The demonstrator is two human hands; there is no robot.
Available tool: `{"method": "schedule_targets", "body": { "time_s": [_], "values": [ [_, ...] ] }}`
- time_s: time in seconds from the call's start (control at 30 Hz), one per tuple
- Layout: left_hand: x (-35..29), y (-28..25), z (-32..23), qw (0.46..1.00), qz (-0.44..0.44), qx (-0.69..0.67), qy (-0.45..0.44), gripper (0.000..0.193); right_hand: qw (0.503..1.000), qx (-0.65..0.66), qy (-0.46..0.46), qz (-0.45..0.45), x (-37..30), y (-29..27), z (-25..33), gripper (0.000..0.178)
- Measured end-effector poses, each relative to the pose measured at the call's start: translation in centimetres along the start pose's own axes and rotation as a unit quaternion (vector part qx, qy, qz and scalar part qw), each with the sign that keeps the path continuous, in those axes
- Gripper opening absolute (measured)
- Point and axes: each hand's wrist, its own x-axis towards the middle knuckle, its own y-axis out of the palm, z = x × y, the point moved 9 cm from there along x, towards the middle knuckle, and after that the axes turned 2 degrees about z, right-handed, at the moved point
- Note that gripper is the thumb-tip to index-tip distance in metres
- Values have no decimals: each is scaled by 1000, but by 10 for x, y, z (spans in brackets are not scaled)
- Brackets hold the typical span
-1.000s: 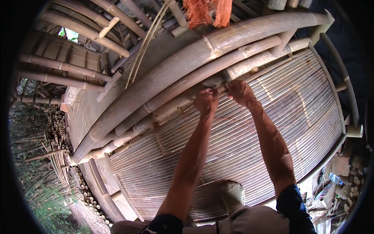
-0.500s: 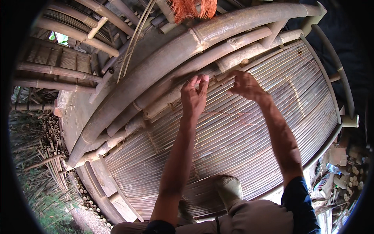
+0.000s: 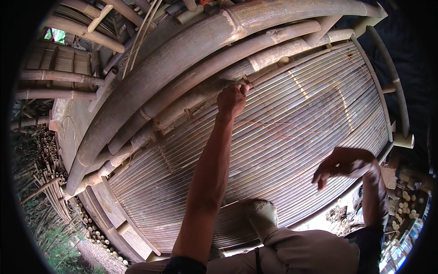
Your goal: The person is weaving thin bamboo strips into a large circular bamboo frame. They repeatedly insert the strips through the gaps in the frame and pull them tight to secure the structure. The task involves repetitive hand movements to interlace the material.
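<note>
My left hand [image 3: 232, 100] is closed in a fist at the far edge of a slatted bamboo panel [image 3: 283, 160], right by a small loop around the bamboo rail [image 3: 230, 77]. Whatever its fingers grip is hidden. Thin orange string [image 3: 292, 124] lies in loose curves across the slats, running toward that fist. Over the panel's near right part hangs my right hand [image 3: 342, 165], wrist bent and fingers curled downward and together. Too little shows to tell whether string is in them.
Thick curved bamboo poles [image 3: 182, 59] arch beyond the panel. A pale post-like object [image 3: 263, 218] stands out over its near edge by my leg. Cut bamboo pieces [image 3: 404, 205] are piled at right, with more bamboo stalks [image 3: 48, 169] at far left.
My right hand has swung from the far edge back toward me and to the right. My left hand has closed at the far edge. The view has shifted slightly.
</note>
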Motion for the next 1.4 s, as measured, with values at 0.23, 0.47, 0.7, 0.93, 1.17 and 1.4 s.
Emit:
{"method": "schedule_targets", "body": {
  "time_s": [0.23,0.47,0.7,0.93,1.17,1.4],
  "values": [
    [-8,-1,-30,991,-61,108,40,48,719,-193,-290,-601,-60,-173,38,31],
    [-9,-5,-16,981,-61,185,-7,51,828,-436,90,-342,28,-76,-18,34],
    [-20,-14,-25,954,-209,205,73,46,838,-421,120,-326,-15,-109,8,47],
    [-29,-14,-35,934,-260,213,123,38,727,-461,-201,-467,-23,-77,24,47],
    [-72,-7,-36,952,-146,249,99,61,760,112,53,-638,-187,-79,-252,61],
    [-185,38,-46,956,-2,287,64,66,404,-260,402,-779,-315,-50,-380,60]
  ]
}}
